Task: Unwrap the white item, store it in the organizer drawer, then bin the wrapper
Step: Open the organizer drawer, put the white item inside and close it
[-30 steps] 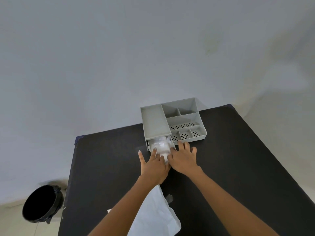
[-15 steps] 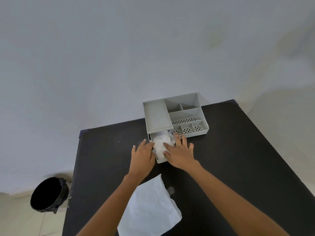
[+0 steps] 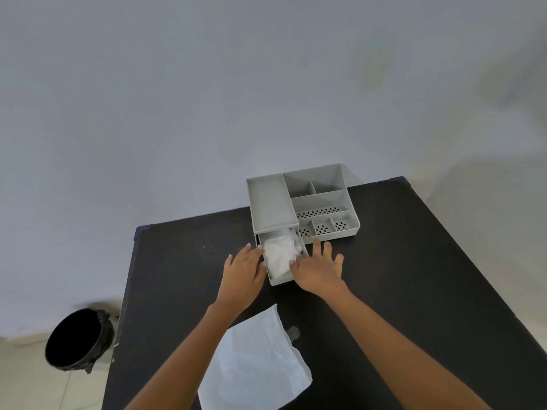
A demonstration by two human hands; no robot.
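A grey organizer (image 3: 272, 205) stands at the table's far edge, and its drawer (image 3: 281, 280) is pulled out toward me. The crumpled white item (image 3: 278, 253) lies inside that drawer. My left hand (image 3: 244, 269) rests against the drawer's left side, fingers loosely spread. My right hand (image 3: 318, 269) lies at the drawer's right side, its thumb touching the white item's near edge. Neither hand holds anything. The flat white wrapper (image 3: 254, 359) lies on the table between my forearms, close to me.
The black table (image 3: 414, 261) fills the lower middle and right. A black bin (image 3: 78, 340) with a dark liner stands on the floor to the table's left. A small grey scrap (image 3: 293, 332) lies by the wrapper. A pale wall is behind.
My hands have come off the white item and spread to either side of the drawer. The item now lies uncovered in the drawer. The view has shifted a little.
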